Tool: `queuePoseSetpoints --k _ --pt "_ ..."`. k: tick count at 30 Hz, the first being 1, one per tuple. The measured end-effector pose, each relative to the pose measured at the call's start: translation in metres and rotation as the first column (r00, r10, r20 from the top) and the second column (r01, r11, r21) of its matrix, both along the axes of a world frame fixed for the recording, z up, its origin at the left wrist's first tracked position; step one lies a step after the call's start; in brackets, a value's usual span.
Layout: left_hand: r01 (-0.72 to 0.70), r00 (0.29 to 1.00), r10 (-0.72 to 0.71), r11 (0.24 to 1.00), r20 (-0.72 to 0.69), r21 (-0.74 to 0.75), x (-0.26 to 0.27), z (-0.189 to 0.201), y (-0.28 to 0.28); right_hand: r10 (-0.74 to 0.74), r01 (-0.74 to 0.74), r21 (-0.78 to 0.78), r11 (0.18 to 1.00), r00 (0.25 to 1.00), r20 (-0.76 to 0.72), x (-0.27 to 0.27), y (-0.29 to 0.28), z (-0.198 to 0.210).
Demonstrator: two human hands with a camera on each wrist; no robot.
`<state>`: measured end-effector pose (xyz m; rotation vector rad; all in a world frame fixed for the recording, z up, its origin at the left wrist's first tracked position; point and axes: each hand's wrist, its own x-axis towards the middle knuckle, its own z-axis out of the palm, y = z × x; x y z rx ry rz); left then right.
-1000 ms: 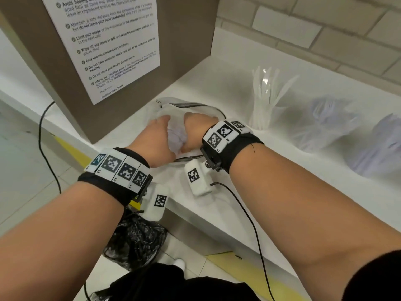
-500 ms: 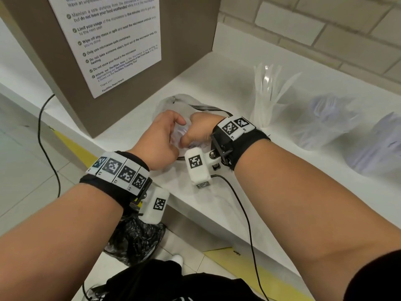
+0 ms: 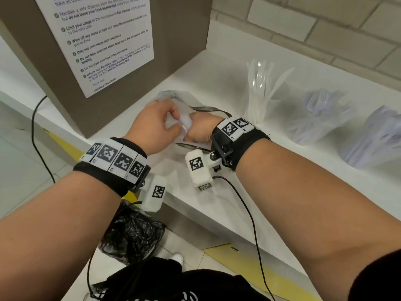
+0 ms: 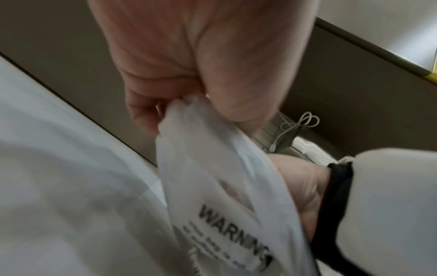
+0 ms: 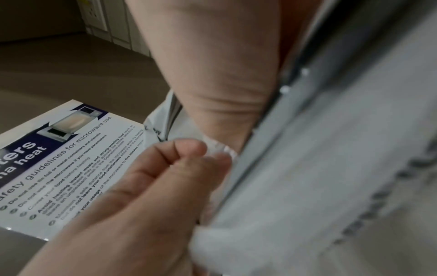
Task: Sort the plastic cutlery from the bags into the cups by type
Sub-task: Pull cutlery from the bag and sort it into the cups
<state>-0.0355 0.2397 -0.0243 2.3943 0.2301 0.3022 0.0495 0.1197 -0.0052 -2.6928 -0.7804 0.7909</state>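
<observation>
A white plastic bag [image 3: 168, 97] printed with WARNING [image 4: 227, 201] lies on the white counter [image 3: 217, 79], beside the brown cabinet. My left hand [image 3: 172, 121] pinches its bunched top [image 4: 187, 106] between thumb and fingers. Right beside it, my right hand [image 3: 195, 127] is curled into the same bag, knuckles touching the left hand. What the bag holds is hidden. To the right stands a clear cup [image 3: 259, 105] with several white plastic utensils upright in it. The right wrist view shows the left hand's fingers [image 5: 187, 149] against the bag [image 5: 319, 186].
Two more translucent bags of cutlery [image 3: 321, 118] [image 3: 378, 137] lie further right on the counter. The brown cabinet with a printed notice [image 3: 104, 40] stands close on the left. Below the counter edge hangs a black bin bag [image 3: 132, 237]. A brick wall [image 3: 325, 29] backs the counter.
Both hands have risen a little from the counter, gathering the bag's top. The left hand has turned, its fingers now curled over the bunched plastic.
</observation>
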Motion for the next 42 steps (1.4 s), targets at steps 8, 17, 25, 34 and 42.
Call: queuePoseSetpoints --k 8,17,25,34,42 --pt "-0.014 0.951 0.094 0.964 -0.294 0.264 -0.002 0.017 -0.010 -0.017 0.018 -0.021 1.000 0.998 0.055 0.001 -0.006 -0.007" --pt "0.002 0.891 0.192 0.905 -0.411 0.426 0.005 0.027 -0.009 0.139 -0.123 -0.137 0.983 0.984 0.112 -0.004 -0.004 -0.014" --pt "-0.156 0.825 0.347 0.899 -0.446 0.410 0.011 0.027 -0.005 0.173 -0.167 -0.061 0.984 0.978 0.118 -0.007 -0.014 -0.008" --pt "-0.101 0.987 0.114 0.989 -0.115 0.111 0.012 0.013 -0.007 0.091 -0.094 0.012 0.995 0.984 0.154 -0.010 -0.017 -0.013" --pt "-0.111 0.993 0.113 0.991 -0.026 0.072 0.012 0.013 -0.017 0.115 -0.083 -0.162 0.983 0.972 0.204 -0.006 -0.012 -0.011"
